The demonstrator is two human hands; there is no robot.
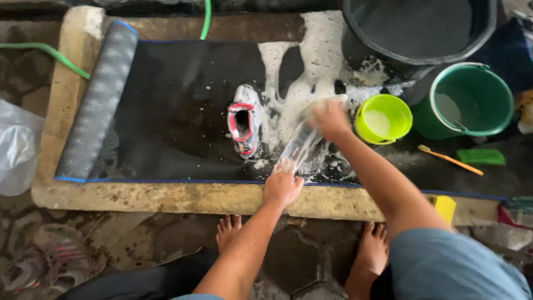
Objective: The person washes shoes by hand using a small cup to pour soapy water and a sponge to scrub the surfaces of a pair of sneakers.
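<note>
My right hand (331, 118) grips the upper end of a blurred, soapy shoe or insole (302, 145) on a black mat (177, 111). Fingers of my left hand (282, 184) touch its lower end near the mat's front edge. A white shoe with red trim (244, 119) lies on the mat just left of them, opening up. White foam (308, 66) spreads over the mat behind my hands.
A small lime bucket (384, 118), a green bucket (471, 100) and a large black tub (416, 33) stand at right. A toothbrush (448, 159) and green scrubber (481, 156) lie beside them. The mat's left end is rolled (100, 100). A green hose (50, 53) runs at left. My bare feet (229, 229) stand below the stone slab.
</note>
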